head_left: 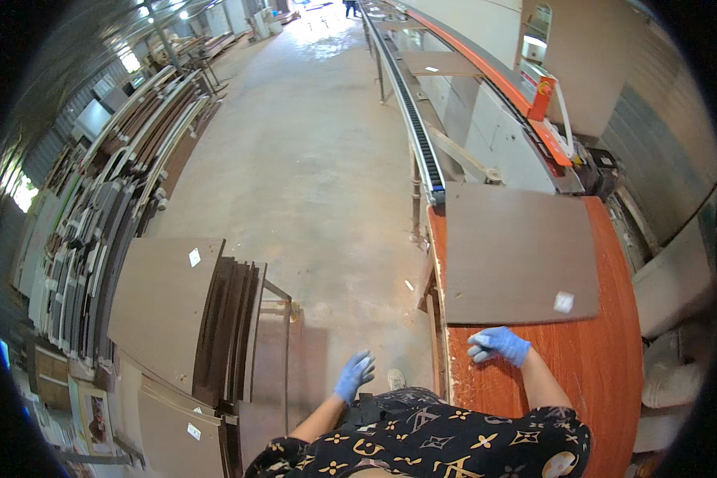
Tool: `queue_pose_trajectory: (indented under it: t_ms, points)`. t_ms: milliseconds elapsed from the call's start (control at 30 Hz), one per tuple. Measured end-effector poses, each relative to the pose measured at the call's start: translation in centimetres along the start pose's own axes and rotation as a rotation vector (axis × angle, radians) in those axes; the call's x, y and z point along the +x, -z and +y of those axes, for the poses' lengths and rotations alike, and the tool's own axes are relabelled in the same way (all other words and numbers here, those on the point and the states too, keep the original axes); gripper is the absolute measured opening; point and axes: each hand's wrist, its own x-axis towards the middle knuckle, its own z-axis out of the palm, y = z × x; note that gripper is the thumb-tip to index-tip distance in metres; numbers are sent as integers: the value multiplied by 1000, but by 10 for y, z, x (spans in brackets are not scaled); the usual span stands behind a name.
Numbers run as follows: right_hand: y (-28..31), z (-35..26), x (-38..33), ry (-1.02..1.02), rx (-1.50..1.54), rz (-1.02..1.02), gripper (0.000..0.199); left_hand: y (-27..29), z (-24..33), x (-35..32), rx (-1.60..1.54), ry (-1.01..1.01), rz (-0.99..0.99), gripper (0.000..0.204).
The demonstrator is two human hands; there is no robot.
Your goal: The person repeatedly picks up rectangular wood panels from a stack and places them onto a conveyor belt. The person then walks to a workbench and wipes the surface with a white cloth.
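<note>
Resting on the reddish-brown table (613, 374), right hand (498, 345) in a blue glove, fingers curled in toward the palm, pinching nothing that shows. Just past the knuckles, the near edge of 1 big brown board (518, 251), flat on the table top. Cannot tell if fingertips touch that edge or stop just short. Near the board's corner, off to the right of this hand, 1 small white sticker (564, 302).

Hanging low over the bare floor (319, 183), left hand (354, 376), also gloved in blue, fingers spread a little, holding nothing. To its left, a stack of dark boards (227, 327) standing on edge, close but apart.

Beyond the big board, away from both hands, a long roller track (418, 127) running far off.

Could go wrong, probably: board sliding off the table side toward the floor if pushed crooked with only 1 hand. Could pinch fingers under the near edge if lifted and dropped. Could bump the standing stack with the loose left hand and tip it. Could snag a glove on a rough table edge.
</note>
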Motion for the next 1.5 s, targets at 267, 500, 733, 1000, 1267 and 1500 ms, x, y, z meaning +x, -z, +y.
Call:
queue_pose_trajectory:
  t_ms: [267, 500, 733, 1000, 1267, 1500]
  points:
    - [181, 160, -92, -172, -553, 1662, 66, -85, -11, 33, 107, 224, -286, 59]
    - [198, 215, -108, 130, -143, 1603, 66, -72, 18, -13, 36, 197, -208, 39]
    - [92, 120, -45, 107, 158, 595, 43, 43, 23, -136, -228, -85, 137, 39]
    - [-105, 58, 58, 137, -33, 101, 29, 132, -68, -327, -621, -514, 578, 48]
    - [-315, 95, 63, 117, -92, -124, 16, 197, -161, -439, -1178, -695, 945, 49]
    - [-458, 215, 60, -7, 81, -184, 14, 213, -182, -399, -885, -773, 1165, 45]
